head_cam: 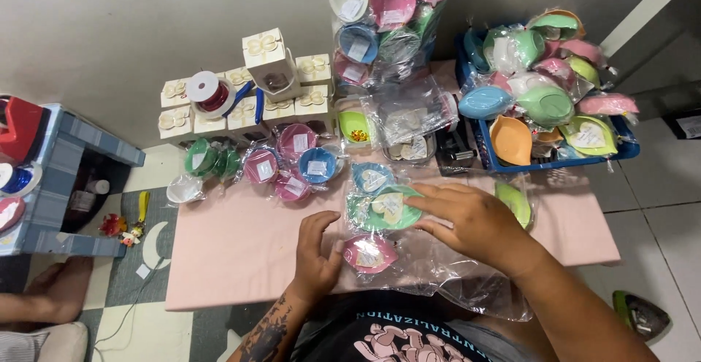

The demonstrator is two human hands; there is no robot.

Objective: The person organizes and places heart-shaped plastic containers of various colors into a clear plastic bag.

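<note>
My left hand (315, 249) rests on the pink table (234, 252), its fingers touching the edge of a wrapped pink bowl (369, 254) with a heart-shaped tag. My right hand (471, 223) lies flat, fingers spread, on a wrapped green bowl (383, 209) and on loose clear plastic bags (445, 274). A wrapped blue bowl (372, 177) sits just behind the green one. Neither hand grips anything.
Several wrapped pink, blue and green bowls (292, 165) lie mid-table. White gift boxes (266, 59) and a ribbon spool (208, 92) stand at the back. A blue crate (555, 163) at right holds many wrapped bowls. A stack of bowls (387, 12) hangs behind. Another person's leg (55, 289) shows at left.
</note>
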